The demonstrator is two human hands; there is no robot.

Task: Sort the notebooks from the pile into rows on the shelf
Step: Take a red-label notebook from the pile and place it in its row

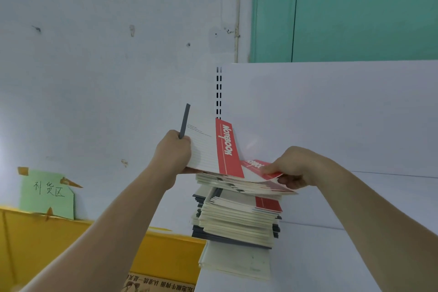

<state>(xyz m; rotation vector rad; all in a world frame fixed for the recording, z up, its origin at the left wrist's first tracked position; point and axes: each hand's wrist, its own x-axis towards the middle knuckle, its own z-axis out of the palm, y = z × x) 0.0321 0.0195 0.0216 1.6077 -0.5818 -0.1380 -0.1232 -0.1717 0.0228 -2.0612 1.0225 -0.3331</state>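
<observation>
Picking step: left hand (174, 152) grips a red-banded notebook (213, 149) upright at 12 o'clock above the pile (237, 216); right hand (294, 168) pinches the next cover; carrying to the shelf (355, 244) likely follows

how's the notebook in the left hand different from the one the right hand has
The notebook in the left hand is lifted and tilted up above the pile; the notebook in the right hand lies nearly flat on top of it. The left hand grips its notebook by an edge, the right hand pinches a corner. Both have a white cover with a red "Notebook" band.
</observation>
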